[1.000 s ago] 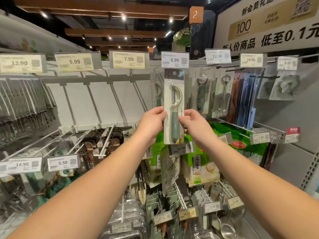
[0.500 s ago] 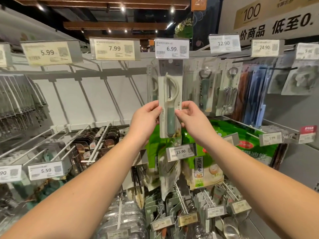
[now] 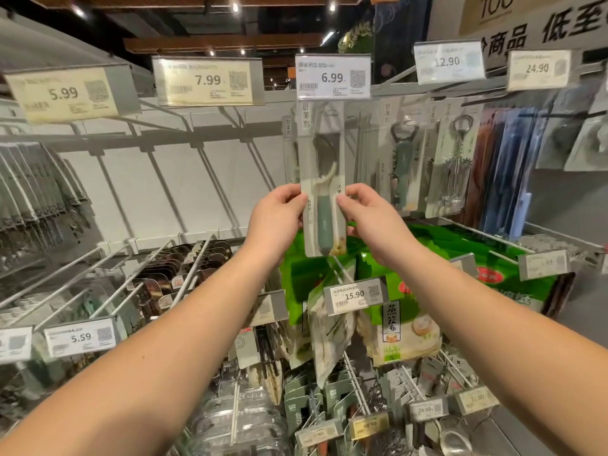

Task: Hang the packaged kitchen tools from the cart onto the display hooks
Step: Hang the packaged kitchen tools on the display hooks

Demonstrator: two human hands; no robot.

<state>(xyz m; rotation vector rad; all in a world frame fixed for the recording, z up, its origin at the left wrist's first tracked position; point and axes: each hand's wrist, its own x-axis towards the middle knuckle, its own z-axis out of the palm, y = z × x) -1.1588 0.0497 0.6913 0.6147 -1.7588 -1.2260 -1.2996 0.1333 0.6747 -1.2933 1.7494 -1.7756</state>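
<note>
A packaged peeler (image 3: 324, 179) with a green handle on a white card hangs upright under the 6.99 price tag (image 3: 333, 77). My left hand (image 3: 276, 218) pinches the card's left edge and my right hand (image 3: 371, 215) pinches its right edge, both at mid-height. The card's top is tucked behind the price tag, so the hook is hidden. Another identical pack (image 3: 291, 149) hangs just behind it to the left.
Packaged bottle openers (image 3: 403, 162) and corkscrews (image 3: 455, 166) hang to the right. Bare hooks (image 3: 171, 120) run under the 5.99 and 7.99 tags on the left. Green bags (image 3: 394, 311) and lower hook rows with small goods fill the space below. No cart is in view.
The view has moved closer to the shelf. Both hands have kept their grip and pushed the peeler pack up and further back under the 6.99 tag.
</note>
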